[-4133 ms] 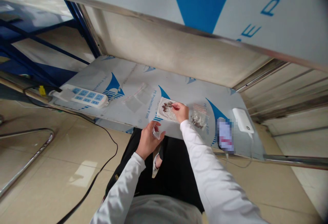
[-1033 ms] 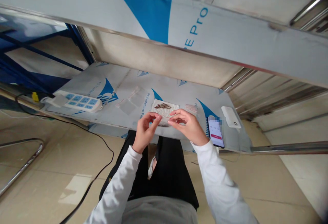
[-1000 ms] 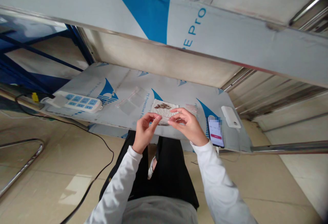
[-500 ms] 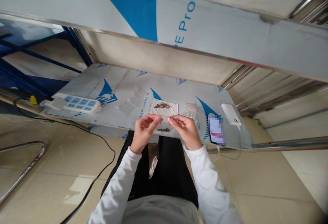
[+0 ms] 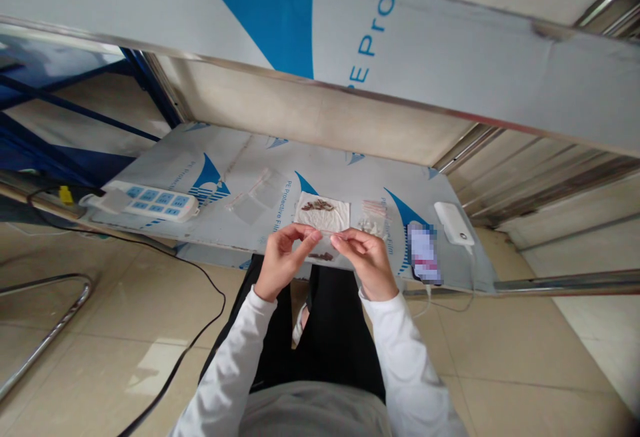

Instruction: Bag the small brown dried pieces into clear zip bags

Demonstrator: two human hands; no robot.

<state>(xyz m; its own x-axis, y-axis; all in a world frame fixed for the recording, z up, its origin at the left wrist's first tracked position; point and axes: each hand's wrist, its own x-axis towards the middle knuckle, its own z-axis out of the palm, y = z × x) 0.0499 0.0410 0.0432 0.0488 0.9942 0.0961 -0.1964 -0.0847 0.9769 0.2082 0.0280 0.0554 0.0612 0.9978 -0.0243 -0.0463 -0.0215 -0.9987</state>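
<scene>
My left hand (image 5: 286, 257) and my right hand (image 5: 367, 257) are raised over the front edge of the shelf, thumbs and forefingers pinched and almost meeting. Whatever sits between the fingertips is too small to make out. Just beyond them lies a white cloth or tissue (image 5: 334, 217) with several dark brown strip-like pieces (image 5: 317, 206) on it. More brown pieces (image 5: 323, 256) rest on the shelf below my fingertips. Beside my right hand is a clear bag (image 5: 373, 225) with pale contents and a pinkish striped top.
A film-covered shelf (image 5: 320, 174) holds a white power strip (image 5: 157, 202) at left and clear zip bags (image 5: 255, 200) near the middle. At right are a phone (image 5: 424, 254) and a white power bank (image 5: 451, 222), both with cables. An upper shelf (image 5: 450, 50) juts across above.
Both hands keep their pinch and have shifted very slightly to the right in view. The shelf items look unmoved.
</scene>
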